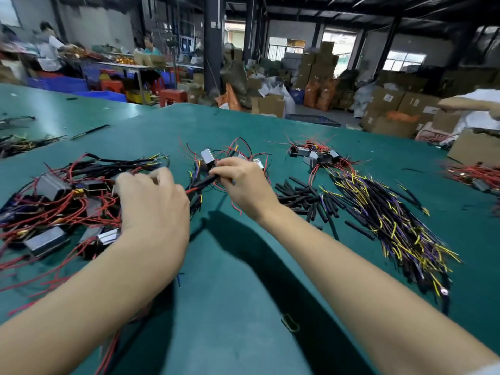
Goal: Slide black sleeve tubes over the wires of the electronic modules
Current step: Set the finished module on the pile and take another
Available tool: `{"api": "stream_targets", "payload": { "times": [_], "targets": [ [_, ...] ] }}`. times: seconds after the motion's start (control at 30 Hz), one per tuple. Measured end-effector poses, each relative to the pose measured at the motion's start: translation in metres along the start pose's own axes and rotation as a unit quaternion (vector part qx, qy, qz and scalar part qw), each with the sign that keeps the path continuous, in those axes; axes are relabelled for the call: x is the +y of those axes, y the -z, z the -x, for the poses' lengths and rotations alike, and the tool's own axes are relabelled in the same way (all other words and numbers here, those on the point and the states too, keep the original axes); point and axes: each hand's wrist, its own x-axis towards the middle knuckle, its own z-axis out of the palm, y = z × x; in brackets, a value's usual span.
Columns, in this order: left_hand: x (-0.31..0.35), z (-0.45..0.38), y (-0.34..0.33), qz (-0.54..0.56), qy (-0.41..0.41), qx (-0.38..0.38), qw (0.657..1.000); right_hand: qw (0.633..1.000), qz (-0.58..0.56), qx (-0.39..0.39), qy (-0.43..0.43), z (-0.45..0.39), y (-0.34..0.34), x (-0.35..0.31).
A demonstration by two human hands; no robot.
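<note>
My right hand (244, 182) pinches the black-sleeved wires of a grey module (207, 156) that hangs just above the green table. My left hand (154, 201) hovers blurred over a pile of sleeved modules (54, 190) with red wires at the left; its fingers are curled, and whether they hold anything is hidden by blur. Loose black sleeve tubes (300, 196) lie in a heap right of my right hand. A small group of bare modules (315, 155) lies further back.
A long bundle of black, yellow and purple wires (392, 226) stretches along the right. A cardboard box (476, 147) and another person's arm sit at the far right edge. More wire sets (21, 143) lie far left. The green table (230, 293) extends toward me.
</note>
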Motion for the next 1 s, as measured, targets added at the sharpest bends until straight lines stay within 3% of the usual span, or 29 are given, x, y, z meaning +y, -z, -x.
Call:
{"api": "stream_targets", "payload": {
  "times": [0.17,0.33,0.63,0.9,1.0],
  "targets": [
    [0.016,0.002,-0.03,-0.116,-0.079,-0.038,0.989,0.991,0.046,-0.127,-0.028,0.007,-0.034,0.002],
    [0.034,0.005,-0.046,-0.057,-0.115,-0.067,0.989,0.971,0.093,-0.22,-0.025,0.019,-0.049,-0.006],
    [0.054,0.003,-0.045,-0.025,-0.09,-0.113,0.989,0.964,0.026,-0.252,-0.085,0.027,-0.038,0.001],
    [0.066,0.0,-0.037,-0.018,-0.129,-0.088,0.988,0.968,0.01,-0.215,-0.127,0.046,0.003,0.021],
    [0.078,-0.009,-0.021,0.076,-0.147,-0.034,0.986,0.968,0.037,-0.209,-0.134,0.055,0.026,0.027]
  ]
}}
